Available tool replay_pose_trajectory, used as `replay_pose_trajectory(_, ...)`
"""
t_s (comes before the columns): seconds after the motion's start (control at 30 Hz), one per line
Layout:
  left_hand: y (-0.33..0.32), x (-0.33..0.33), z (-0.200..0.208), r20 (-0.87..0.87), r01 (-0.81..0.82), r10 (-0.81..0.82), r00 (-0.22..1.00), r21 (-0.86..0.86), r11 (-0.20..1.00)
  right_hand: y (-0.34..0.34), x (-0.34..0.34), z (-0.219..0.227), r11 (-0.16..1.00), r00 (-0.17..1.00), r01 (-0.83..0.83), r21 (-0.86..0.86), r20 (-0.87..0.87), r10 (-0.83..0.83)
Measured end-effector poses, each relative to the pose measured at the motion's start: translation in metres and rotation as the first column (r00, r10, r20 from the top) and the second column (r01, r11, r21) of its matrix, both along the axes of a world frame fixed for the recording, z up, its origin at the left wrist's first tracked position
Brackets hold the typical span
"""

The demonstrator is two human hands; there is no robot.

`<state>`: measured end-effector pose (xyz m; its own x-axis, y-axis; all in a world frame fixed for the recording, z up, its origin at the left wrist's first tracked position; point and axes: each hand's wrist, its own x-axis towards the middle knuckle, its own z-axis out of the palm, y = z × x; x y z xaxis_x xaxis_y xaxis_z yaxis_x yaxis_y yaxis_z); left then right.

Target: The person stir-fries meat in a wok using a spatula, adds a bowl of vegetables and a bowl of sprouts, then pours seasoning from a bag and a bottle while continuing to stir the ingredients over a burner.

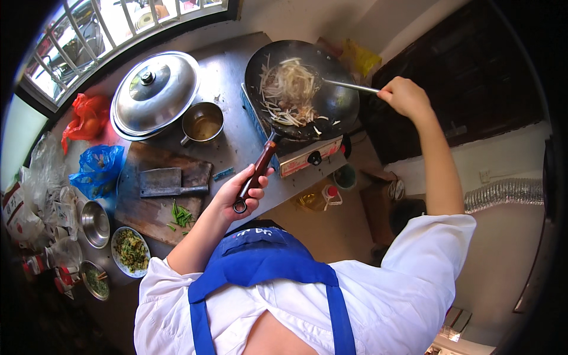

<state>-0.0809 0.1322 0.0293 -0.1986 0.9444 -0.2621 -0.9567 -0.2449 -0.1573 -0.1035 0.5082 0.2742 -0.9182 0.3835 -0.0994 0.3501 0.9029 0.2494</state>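
Note:
A dark wok sits over a portable gas stove. My left hand is wrapped round the wok's brown wooden handle. In the wok lies a heap of pale strips mixed with brownish pieces, partly blurred. My right hand grips the end of a long metal-handled utensil that reaches into the food from the right. Its head is hidden among the strips, so I cannot tell whether it is a spatula or a ladle.
Left of the wok stand a lidded steel pan and a small pot. A cleaver and green pieces lie on a cutting board. Nearby are a plate of food, steel bowl, blue bag and oil jug.

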Motion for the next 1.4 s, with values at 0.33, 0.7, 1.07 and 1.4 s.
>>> replay_pose_trajectory(0.33,0.004,0.0,-0.002,-0.022,0.033,-0.032,0.999,0.031,0.999,0.033,-0.052,-0.017,1.0,0.999,-0.021,0.012,0.029,0.02)
replay_pose_trajectory(0.7,0.001,0.0,0.001,-0.043,0.004,-0.004,0.999,-0.009,1.0,-0.108,0.029,0.057,0.785,0.851,-0.515,0.344,0.094,0.517)
replay_pose_trajectory(1.07,0.001,0.0,0.002,-0.035,0.004,-0.005,0.999,-0.022,1.0,-0.063,-0.018,0.046,0.907,0.967,-0.248,0.342,0.145,0.21)
replay_pose_trajectory(1.4,0.004,-0.002,0.003,-0.035,0.047,-0.048,0.998,-0.024,0.999,0.039,-0.009,-0.026,0.995,0.989,0.094,-0.02,0.119,-0.091)
